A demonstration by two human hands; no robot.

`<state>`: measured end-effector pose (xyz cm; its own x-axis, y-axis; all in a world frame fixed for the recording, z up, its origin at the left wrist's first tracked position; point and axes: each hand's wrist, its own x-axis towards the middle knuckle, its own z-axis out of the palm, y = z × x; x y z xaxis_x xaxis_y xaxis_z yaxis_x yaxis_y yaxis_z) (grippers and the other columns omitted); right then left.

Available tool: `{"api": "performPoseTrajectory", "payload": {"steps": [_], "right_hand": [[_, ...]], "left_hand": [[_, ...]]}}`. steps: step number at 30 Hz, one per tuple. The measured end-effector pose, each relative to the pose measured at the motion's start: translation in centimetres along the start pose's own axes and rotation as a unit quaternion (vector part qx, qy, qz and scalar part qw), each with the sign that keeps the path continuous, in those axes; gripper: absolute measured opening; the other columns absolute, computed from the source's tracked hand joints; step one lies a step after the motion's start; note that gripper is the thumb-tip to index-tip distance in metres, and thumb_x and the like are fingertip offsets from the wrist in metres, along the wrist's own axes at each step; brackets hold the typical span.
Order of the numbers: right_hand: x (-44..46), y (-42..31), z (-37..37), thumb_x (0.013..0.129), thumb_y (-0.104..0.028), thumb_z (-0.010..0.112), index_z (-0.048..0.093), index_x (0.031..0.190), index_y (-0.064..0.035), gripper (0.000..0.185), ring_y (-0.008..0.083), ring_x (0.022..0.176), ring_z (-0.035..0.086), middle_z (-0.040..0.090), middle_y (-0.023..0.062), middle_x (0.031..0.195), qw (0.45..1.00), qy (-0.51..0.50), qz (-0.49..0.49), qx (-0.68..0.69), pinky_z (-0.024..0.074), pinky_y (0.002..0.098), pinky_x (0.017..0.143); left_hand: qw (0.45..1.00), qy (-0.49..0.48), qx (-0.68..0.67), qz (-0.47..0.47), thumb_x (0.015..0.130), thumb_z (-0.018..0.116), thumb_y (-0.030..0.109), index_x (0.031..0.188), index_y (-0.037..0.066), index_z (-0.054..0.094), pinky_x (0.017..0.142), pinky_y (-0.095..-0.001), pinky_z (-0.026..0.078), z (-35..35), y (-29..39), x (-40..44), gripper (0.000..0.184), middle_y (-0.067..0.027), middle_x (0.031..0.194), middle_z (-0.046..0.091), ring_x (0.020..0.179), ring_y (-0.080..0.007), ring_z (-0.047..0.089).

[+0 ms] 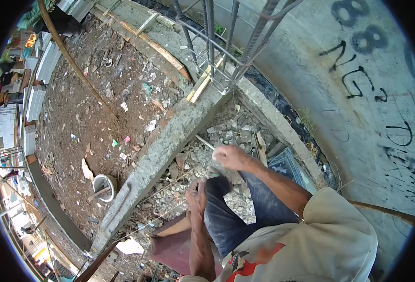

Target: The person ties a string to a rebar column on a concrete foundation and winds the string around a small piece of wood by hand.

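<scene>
Shirt [311, 239], right fingers [220, 152] holding thin rod [204, 142], slanted, pointing up-left, left fingers [193, 186] curled

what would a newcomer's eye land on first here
Probably the black graffiti sprawling over the concrete wall at right. Next, the rebar cage rising at top center, where concrete beams meet. Then, near the middle, the right hand holding a thin rod above rubble.
</scene>
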<state>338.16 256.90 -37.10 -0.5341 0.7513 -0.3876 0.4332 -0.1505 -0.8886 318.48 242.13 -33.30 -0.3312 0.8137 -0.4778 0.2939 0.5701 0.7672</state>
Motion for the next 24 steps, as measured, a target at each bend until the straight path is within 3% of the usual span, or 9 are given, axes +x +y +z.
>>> {"api": "performPoseTrajectory", "payload": {"steps": [2, 4, 11, 14, 15, 16, 19, 22, 24], "right_hand": [[3.8, 1.9, -1.6, 0.099, -0.031, 0.068, 0.066, 0.132, -0.0086, 0.040, 0.0327, 0.090, 0.075, 0.077, 0.0173, 0.100, 0.993, 0.091, 0.078, 0.009, 0.0570, 0.0455, 0.083], [7.9, 4.7, -2.8, 0.099, -0.032, 0.069, 0.040, 0.156, -0.0046, 0.069, 0.0380, 0.087, 0.075, 0.078, 0.0172, 0.097, 0.985, 0.167, 0.004, -0.030, 0.0573, 0.0491, 0.083], [17.3, 7.5, -3.8, 0.099, -0.028, 0.070, 0.001, 0.158, 0.0159, 0.101, 0.0444, 0.093, 0.074, 0.079, 0.0181, 0.102, 0.951, 0.274, -0.052, -0.133, 0.0583, 0.0499, 0.088], [21.4, 10.8, -4.1, 0.101, -0.030, 0.070, 0.004, 0.161, 0.0095, 0.098, 0.0368, 0.081, 0.075, 0.078, 0.0166, 0.097, 0.939, 0.330, -0.070, -0.071, 0.0594, 0.0455, 0.076], [22.3, 11.4, -4.2, 0.105, -0.033, 0.064, 0.044, 0.144, 0.0040, 0.057, 0.0324, 0.068, 0.072, 0.073, 0.0168, 0.084, 0.930, 0.347, -0.102, -0.073, 0.0561, 0.0450, 0.063], [22.6, 12.1, -3.9, 0.105, -0.033, 0.064, 0.044, 0.144, 0.0040, 0.057, 0.0324, 0.068, 0.072, 0.073, 0.0168, 0.084, 0.927, 0.349, -0.115, -0.073, 0.0561, 0.0450, 0.063], [18.1, 9.6, -1.6, 0.108, -0.036, 0.056, 0.054, 0.082, -0.0042, 0.042, 0.0343, 0.055, 0.064, 0.055, 0.0185, 0.065, 0.900, 0.247, -0.307, -0.184, 0.0471, 0.0483, 0.054], [14.3, 10.2, 1.9, 0.105, -0.035, 0.055, 0.061, 0.089, -0.0087, 0.031, 0.0414, 0.060, 0.068, 0.066, 0.0173, 0.066, 0.885, 0.045, -0.409, -0.220, 0.0524, 0.0516, 0.055], [12.7, 11.5, 4.3, 0.102, -0.033, 0.055, 0.062, 0.087, -0.0057, 0.031, 0.0423, 0.064, 0.071, 0.069, 0.0205, 0.069, 0.842, -0.046, -0.442, -0.307, 0.0562, 0.0548, 0.060]], "left_hand": [[0.998, 0.054, -0.029, -0.010, 0.105, 0.068, 0.026, 0.090, -0.001, 0.070, 0.064, -0.0277, 0.041, 2.2, -2.7, 3.4, 0.031, 0.0039, 0.072, 0.054, 0.071, -0.0078, 0.046], [0.995, 0.087, -0.035, 0.032, 0.106, 0.066, 0.026, 0.090, -0.001, 0.070, 0.064, -0.0276, 0.040, 4.0, -4.9, 7.2, 0.031, 0.0034, 0.073, 0.055, 0.071, -0.0076, 0.045], [0.958, 0.215, -0.094, 0.166, 0.107, 0.066, 0.023, 0.100, -0.002, 0.075, 0.064, -0.0279, 0.044, 8.9, -8.7, 17.6, 0.027, 0.0012, 0.076, 0.062, 0.072, -0.0076, 0.051], [0.956, 0.200, -0.108, 0.185, 0.107, 0.066, 0.026, 0.100, -0.001, 0.077, 0.072, -0.0271, 0.045, 9.5, -9.9, 20.0, 0.030, 0.0030, 0.084, 0.066, 0.078, -0.0075, 0.054], [0.950, 0.197, -0.138, 0.200, 0.107, 0.066, 0.025, 0.100, 0.000, 0.078, 0.074, -0.0268, 0.045, 9.9, -10.8, 21.1, 0.029, 0.0037, 0.085, 0.066, 0.079, -0.0068, 0.054], [0.946, 0.205, -0.139, 0.211, 0.107, 0.066, 0.025, 0.100, 0.000, 0.078, 0.074, -0.0268, 0.045, 10.0, -11.4, 21.8, 0.029, 0.0037, 0.085, 0.066, 0.079, -0.0068, 0.054], [0.937, 0.159, -0.203, 0.234, 0.107, 0.065, 0.023, 0.102, 0.000, 0.078, 0.076, -0.0238, 0.046, 9.6, -11.8, 22.9, 0.028, 0.0009, 0.085, 0.068, 0.083, -0.0064, 0.058], [0.932, 0.029, -0.318, 0.168, 0.108, 0.065, 0.022, 0.106, -0.001, 0.078, 0.071, -0.0219, 0.047, 8.8, -11.9, 23.5, 0.027, -0.0007, 0.087, 0.071, 0.079, -0.0070, 0.061], [0.910, -0.036, -0.386, 0.147, 0.110, 0.057, 0.023, 0.115, -0.002, 0.073, 0.050, -0.0234, 0.040, 9.3, -11.2, 23.0, 0.030, -0.0100, 0.095, 0.077, 0.056, -0.0050, 0.048]]}}
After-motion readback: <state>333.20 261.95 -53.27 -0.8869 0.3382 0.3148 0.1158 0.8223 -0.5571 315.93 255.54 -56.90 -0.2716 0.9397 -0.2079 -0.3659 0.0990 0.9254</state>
